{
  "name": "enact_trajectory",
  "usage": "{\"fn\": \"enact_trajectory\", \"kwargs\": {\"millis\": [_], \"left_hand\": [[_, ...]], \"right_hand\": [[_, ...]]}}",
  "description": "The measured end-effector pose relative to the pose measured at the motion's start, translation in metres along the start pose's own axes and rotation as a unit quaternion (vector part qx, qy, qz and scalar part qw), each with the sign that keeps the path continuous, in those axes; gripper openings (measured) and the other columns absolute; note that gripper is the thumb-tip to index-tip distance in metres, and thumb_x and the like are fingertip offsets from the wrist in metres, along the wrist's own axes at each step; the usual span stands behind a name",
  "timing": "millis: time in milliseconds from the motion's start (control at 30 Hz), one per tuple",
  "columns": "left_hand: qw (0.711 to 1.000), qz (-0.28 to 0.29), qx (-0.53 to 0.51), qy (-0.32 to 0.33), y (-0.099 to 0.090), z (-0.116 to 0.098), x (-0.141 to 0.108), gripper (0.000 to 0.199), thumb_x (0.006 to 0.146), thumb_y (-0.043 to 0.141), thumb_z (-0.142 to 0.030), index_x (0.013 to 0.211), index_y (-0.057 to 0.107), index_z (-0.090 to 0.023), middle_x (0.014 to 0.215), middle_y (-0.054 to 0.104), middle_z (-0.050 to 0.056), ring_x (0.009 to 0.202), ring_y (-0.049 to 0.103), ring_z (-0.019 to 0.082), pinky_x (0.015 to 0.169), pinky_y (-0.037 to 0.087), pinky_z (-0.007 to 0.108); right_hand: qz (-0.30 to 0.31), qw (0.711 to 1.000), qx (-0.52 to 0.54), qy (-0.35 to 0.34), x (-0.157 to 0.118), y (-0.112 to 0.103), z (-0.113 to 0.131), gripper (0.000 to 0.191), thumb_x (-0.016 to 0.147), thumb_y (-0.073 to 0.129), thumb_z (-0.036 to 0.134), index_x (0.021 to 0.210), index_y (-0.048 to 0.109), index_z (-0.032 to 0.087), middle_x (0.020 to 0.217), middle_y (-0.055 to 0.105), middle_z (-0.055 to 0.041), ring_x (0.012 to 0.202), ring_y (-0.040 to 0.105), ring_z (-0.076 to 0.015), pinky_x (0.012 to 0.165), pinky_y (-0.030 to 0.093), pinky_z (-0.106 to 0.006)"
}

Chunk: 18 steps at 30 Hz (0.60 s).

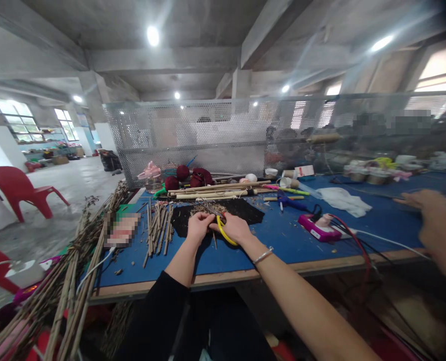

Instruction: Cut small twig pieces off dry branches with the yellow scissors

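Note:
Yellow-handled scissors (226, 231) are in my right hand (236, 228), its fingers closed round the handle and the blades pointing away from me. Beside it, my left hand (200, 225) is closed in a pinch near the blades; what it holds is too small to make out. A short thin stem sticks out below the two hands. Both are over a black cloth (253, 213) strewn with small plant clippings (217, 206). Left of the cloth, cut sticks (158, 225) lie side by side on the blue table (132, 268).
Long dry stalks (70, 281) lean along the table's left edge. Dark red balls (183, 173) and pale rods (215, 192) lie behind the cloth. A glue gun (292, 202), pink power strip (319, 229) and cables are right. Another person's hand (414, 199) shows far right.

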<state>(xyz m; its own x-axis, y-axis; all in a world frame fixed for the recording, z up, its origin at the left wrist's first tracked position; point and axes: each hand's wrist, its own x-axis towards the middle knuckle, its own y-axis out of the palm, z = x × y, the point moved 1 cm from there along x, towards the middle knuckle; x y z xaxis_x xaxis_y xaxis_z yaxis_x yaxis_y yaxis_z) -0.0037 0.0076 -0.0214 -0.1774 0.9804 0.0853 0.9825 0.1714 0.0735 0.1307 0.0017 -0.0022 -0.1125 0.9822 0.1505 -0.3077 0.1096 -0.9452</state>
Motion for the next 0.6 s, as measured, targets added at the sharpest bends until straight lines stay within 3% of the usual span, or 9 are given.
{"fn": "enact_trajectory", "kwargs": {"millis": [300, 600], "left_hand": [[0.999, -0.029, 0.040, 0.002, -0.0006, 0.0048, 0.0024, 0.028, 0.055, 0.071, -0.035, 0.062, 0.054, -0.014, 0.048, 0.052, -0.003, 0.039, 0.043, 0.006, 0.036, 0.034, 0.017], [1.000, -0.019, 0.020, -0.011, -0.0002, 0.0019, 0.0001, 0.027, 0.056, 0.071, -0.036, 0.063, 0.057, -0.014, 0.050, 0.054, -0.001, 0.040, 0.045, 0.006, 0.037, 0.035, 0.017]], "right_hand": [[-0.002, 1.000, 0.005, 0.000, -0.0002, 0.0031, -0.0020, 0.068, 0.061, 0.040, 0.077, 0.090, 0.061, 0.019, 0.090, 0.065, -0.0122, 0.083, 0.061, -0.0258, 0.066, 0.042, -0.030], [-0.024, 1.000, -0.009, 0.010, -0.0010, 0.0012, -0.0022, 0.065, 0.063, 0.041, 0.075, 0.088, 0.062, 0.019, 0.087, 0.065, -0.0129, 0.085, 0.061, -0.0264, 0.070, 0.042, -0.031]]}}
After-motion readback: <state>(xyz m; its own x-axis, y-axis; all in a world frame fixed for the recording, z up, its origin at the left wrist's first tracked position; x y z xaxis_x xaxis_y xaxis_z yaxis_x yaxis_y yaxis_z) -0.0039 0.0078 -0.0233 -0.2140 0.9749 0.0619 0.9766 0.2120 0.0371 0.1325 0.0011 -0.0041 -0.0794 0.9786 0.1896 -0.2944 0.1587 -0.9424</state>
